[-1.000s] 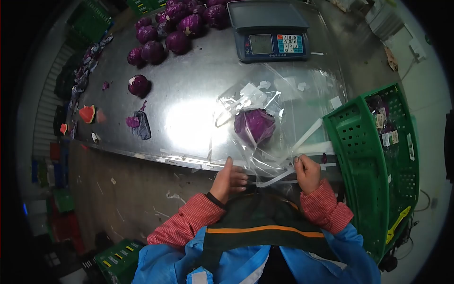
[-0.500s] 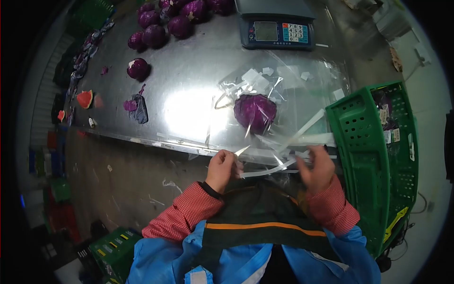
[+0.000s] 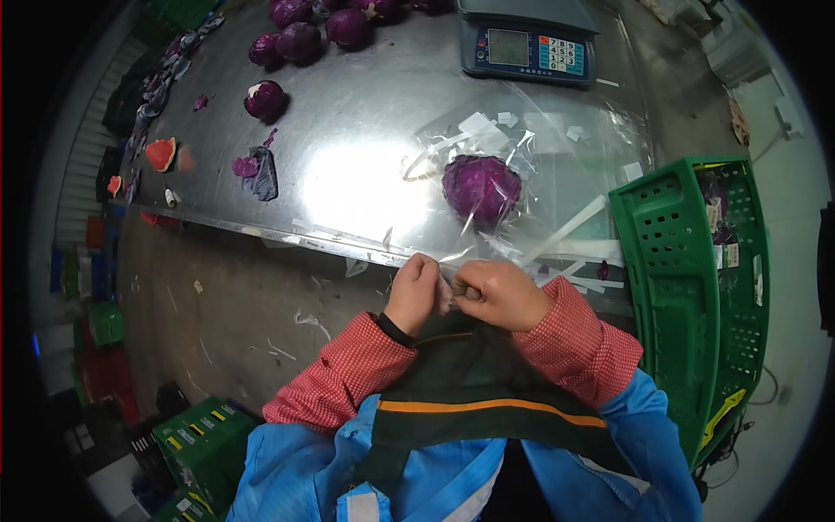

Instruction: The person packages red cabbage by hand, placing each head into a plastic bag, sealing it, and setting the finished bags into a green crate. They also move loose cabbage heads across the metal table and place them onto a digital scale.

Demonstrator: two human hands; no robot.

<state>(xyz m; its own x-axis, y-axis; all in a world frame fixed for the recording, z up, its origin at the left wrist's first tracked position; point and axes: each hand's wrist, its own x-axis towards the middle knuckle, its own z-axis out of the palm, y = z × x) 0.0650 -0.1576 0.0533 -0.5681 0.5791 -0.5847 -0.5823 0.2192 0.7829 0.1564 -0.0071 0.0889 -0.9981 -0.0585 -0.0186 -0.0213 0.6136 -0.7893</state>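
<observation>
A red cabbage (image 3: 481, 190) lies under clear plastic film (image 3: 544, 187) on the metal table. The film runs down toward the table's front edge. There my left hand (image 3: 415, 296) is closed, with the gathered film pinched between thumb and fingers. Right beside it, my right hand (image 3: 503, 294) is closed too, its curled fingers almost touching the left ones. What those right fingers hold is hidden. White strips (image 3: 570, 230) lie to the right of the cabbage, near the green crate.
A scale (image 3: 526, 48) stands behind the film. Several red cabbages (image 3: 298, 42) are at the back left; one cabbage (image 3: 265, 101) sits apart. Loose leaves (image 3: 259, 174) and red fruit pieces (image 3: 161, 154) lie leftward. A green crate (image 3: 665, 217) stands close on the right.
My right hand has moved left to meet my left hand and its fingers have closed. The white strip between the hands no longer shows there. The whole view has shifted slightly.
</observation>
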